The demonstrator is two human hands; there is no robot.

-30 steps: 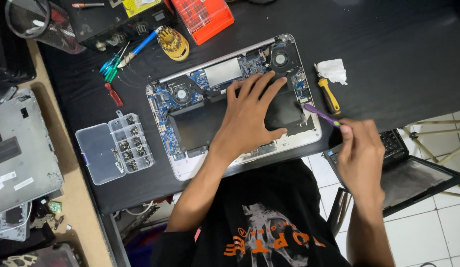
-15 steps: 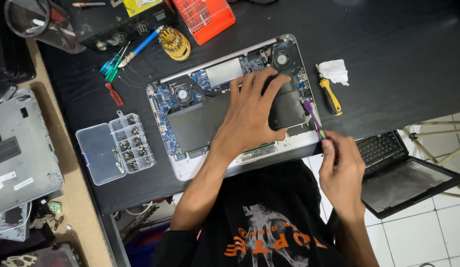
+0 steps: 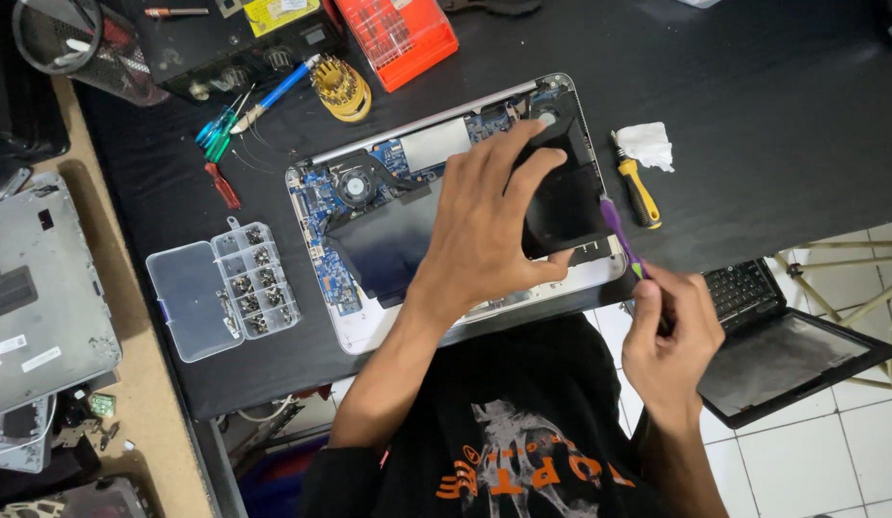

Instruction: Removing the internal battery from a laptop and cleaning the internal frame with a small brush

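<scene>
Hands were busy over an opened silver laptop (image 3: pixel 369 326) lying bottom-up on the black worktable (image 3: pixel 753 77), seen from the head camera, its blue circuit board and round fan exposed. Left hand (image 3: pixel 484 230) was spread across the middle, fingers splayed and curled over the edge of a flat black rectangular battery pack (image 3: pixel 561 206), which sat tilted up at the laptop's right end, thumb hooked beneath its near edge. Right hand (image 3: pixel 671 341) was pinched shut around the grip of a slim purple-handled pry tool (image 3: pixel 619 230), whose tip reached in at the battery's right edge, just beside the casing rim. By the look of it, that pack was stiff yet thin, light enough for one hand, and not something to bend or puncture; its long edges seemed the safest hold, clear of the board. Beside the laptop's right side lay a yellow-handled screwdriver (image 3: pixel 641 192) and a crumpled white tissue (image 3: pixel 647 144). To the left sat a clear plastic compartment box of screws (image 3: pixel 221 288), with small blue, green and red precision drivers (image 3: pixel 225 125) above it, plus a yellow round bit holder (image 3: pixel 340 88) and an orange plastic case (image 3: pixel 398 34). A grey laptop cover (image 3: pixel 34 288) rested at far left, and a second dark laptop (image 3: pixel 782 345) lay open lower right, off the table.
</scene>
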